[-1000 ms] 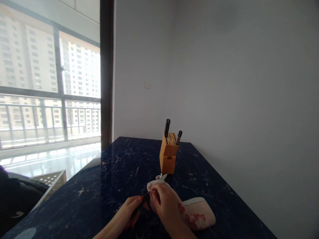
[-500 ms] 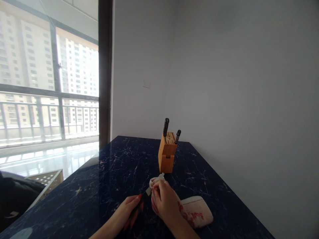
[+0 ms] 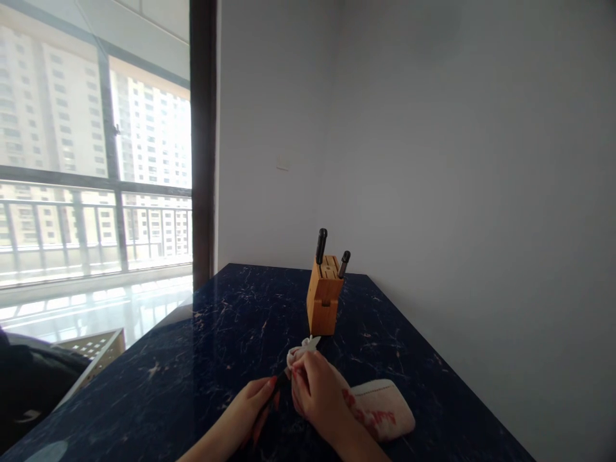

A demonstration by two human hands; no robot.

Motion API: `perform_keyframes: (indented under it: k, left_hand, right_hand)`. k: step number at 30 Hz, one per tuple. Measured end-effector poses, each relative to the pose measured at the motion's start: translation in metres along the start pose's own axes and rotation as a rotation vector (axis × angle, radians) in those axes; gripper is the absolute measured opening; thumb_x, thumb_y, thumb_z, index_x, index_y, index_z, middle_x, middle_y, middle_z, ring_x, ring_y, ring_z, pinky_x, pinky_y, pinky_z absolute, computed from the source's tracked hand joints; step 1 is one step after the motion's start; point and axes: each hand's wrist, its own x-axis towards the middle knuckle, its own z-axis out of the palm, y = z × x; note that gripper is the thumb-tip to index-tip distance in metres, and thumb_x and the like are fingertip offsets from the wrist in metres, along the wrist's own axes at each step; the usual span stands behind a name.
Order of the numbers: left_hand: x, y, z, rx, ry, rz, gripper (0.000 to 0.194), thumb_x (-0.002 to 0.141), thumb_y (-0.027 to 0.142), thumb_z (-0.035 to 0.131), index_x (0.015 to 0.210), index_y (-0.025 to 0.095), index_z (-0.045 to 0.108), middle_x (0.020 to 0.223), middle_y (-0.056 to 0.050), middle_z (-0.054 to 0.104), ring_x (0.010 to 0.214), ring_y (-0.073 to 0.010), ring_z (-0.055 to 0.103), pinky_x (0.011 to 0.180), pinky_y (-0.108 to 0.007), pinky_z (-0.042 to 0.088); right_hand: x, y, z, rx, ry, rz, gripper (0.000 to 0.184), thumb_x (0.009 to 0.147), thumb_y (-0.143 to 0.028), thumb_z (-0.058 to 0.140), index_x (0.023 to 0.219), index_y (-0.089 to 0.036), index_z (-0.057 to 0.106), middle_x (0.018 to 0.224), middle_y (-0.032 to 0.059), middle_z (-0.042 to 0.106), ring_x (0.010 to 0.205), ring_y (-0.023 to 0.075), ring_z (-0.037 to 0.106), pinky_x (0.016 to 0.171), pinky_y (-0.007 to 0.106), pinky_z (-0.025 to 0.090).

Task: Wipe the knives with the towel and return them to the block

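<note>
My left hand (image 3: 253, 403) is closed around the black handle of a knife (image 3: 314, 342), whose blade points away from me toward the knife block. Folded over that blade is a white cloth with red print (image 3: 380, 407), pinched in my right hand (image 3: 315, 388). The tip of the blade shows beyond the cloth, and the cloth's far end lies on the table to the right of my wrist. Just past the blade stands a wooden knife block (image 3: 323, 308), holding a black-handled knife (image 3: 321, 246) and another dark-handled tool (image 3: 344, 262).
The dark blue marbled table (image 3: 240, 321) runs back to a grey wall (image 3: 433, 160). At the left are a large window (image 3: 149, 147), a perforated light-coloured chair or rack (image 3: 103, 353) and a dark cloth-like item (image 3: 38, 385).
My right hand has shifted slightly with the cloth along the blade, and more of the blade's tip shows now. My left hand keeps its hold on the handle.
</note>
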Motion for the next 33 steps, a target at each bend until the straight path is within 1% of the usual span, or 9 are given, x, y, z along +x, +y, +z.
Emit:
perform_keyframes:
  k: [2,7,12,15,18,23,26,30,33]
  left_hand:
    - [-0.001,0.002,-0.001,-0.017,-0.003,0.025,0.062,0.069,0.075,0.033,0.068,0.016,0.053,0.029,0.008,0.038,0.023,-0.0056,0.026,0.027,-0.018,0.012]
    - [-0.006,0.009,-0.001,-0.02,-0.044,0.006,0.061,0.07,0.074,0.033,0.068,0.016,0.053,0.029,0.009,0.036,0.023,-0.0048,0.023,0.026,-0.017,0.013]
    - [-0.007,0.01,-0.001,-0.01,-0.051,0.007,0.06,0.07,0.073,0.033,0.068,0.016,0.053,0.029,0.009,0.036,0.023,-0.0049,0.024,0.026,-0.017,0.014]
    - [-0.007,0.008,-0.001,-0.01,-0.058,0.011,0.062,0.07,0.074,0.033,0.071,0.015,0.055,0.029,0.008,0.038,0.023,-0.0053,0.025,0.026,-0.017,0.015]
    - [-0.005,0.006,-0.003,-0.029,-0.083,0.005,0.066,0.07,0.074,0.031,0.078,0.014,0.058,0.03,0.008,0.039,0.022,-0.0056,0.026,0.026,-0.017,0.016]
    - [-0.003,0.005,-0.005,-0.091,-0.044,0.033,0.066,0.073,0.072,0.029,0.079,0.014,0.058,0.03,0.008,0.039,0.023,-0.0051,0.026,0.027,-0.017,0.015]
    - [-0.006,0.009,-0.004,-0.077,-0.037,0.019,0.067,0.071,0.074,0.03,0.08,0.014,0.058,0.03,0.008,0.039,0.023,-0.0049,0.026,0.028,-0.017,0.014]
    - [-0.008,0.013,0.0,-0.049,-0.067,-0.02,0.067,0.065,0.077,0.035,0.076,0.015,0.057,0.03,0.009,0.039,0.023,-0.0054,0.027,0.026,-0.017,0.015]
    - [-0.006,0.01,0.0,-0.053,-0.071,-0.029,0.065,0.065,0.077,0.035,0.072,0.016,0.055,0.029,0.008,0.041,0.022,-0.0059,0.028,0.026,-0.017,0.016]
  right_hand:
    - [0.002,0.001,-0.001,-0.016,0.002,0.007,0.013,0.079,-0.012,0.043,0.082,-0.021,0.053,0.087,0.0027,0.06,0.084,0.0167,0.054,0.076,0.029,0.041]
    - [0.008,0.026,-0.01,-0.042,0.161,0.204,0.016,0.082,-0.019,0.044,0.088,-0.023,0.058,0.085,0.0028,0.06,0.08,0.017,0.056,0.074,0.03,0.043]
    - [0.008,0.044,-0.007,0.06,0.248,0.314,0.022,0.085,-0.03,0.042,0.097,-0.022,0.058,0.09,0.0046,0.062,0.083,0.0178,0.058,0.078,0.032,0.045]
    - [0.007,0.046,-0.005,0.17,0.281,0.312,0.023,0.086,-0.033,0.041,0.095,-0.021,0.058,0.093,0.0048,0.064,0.087,0.0181,0.059,0.081,0.034,0.044]
    - [0.008,0.044,-0.007,0.247,0.306,0.326,0.023,0.086,-0.035,0.04,0.092,-0.02,0.057,0.094,0.0054,0.065,0.088,0.0184,0.059,0.08,0.034,0.045]
    - [0.008,0.039,-0.013,0.227,0.413,0.367,0.024,0.086,-0.037,0.041,0.095,-0.018,0.054,0.09,0.0077,0.064,0.081,0.0189,0.06,0.071,0.032,0.046]
    - [0.007,0.037,-0.011,0.108,0.378,0.318,0.023,0.086,-0.035,0.042,0.094,-0.018,0.055,0.084,0.006,0.064,0.078,0.0183,0.059,0.073,0.032,0.044]
    - [0.006,0.029,-0.003,-0.041,0.221,0.238,0.016,0.084,-0.026,0.043,0.09,-0.022,0.057,0.086,0.0025,0.064,0.08,0.0173,0.058,0.077,0.033,0.039]
    - [0.003,0.018,0.001,-0.058,0.136,0.158,0.016,0.082,-0.018,0.043,0.085,-0.023,0.057,0.087,0.0013,0.063,0.082,0.0165,0.057,0.076,0.031,0.038]
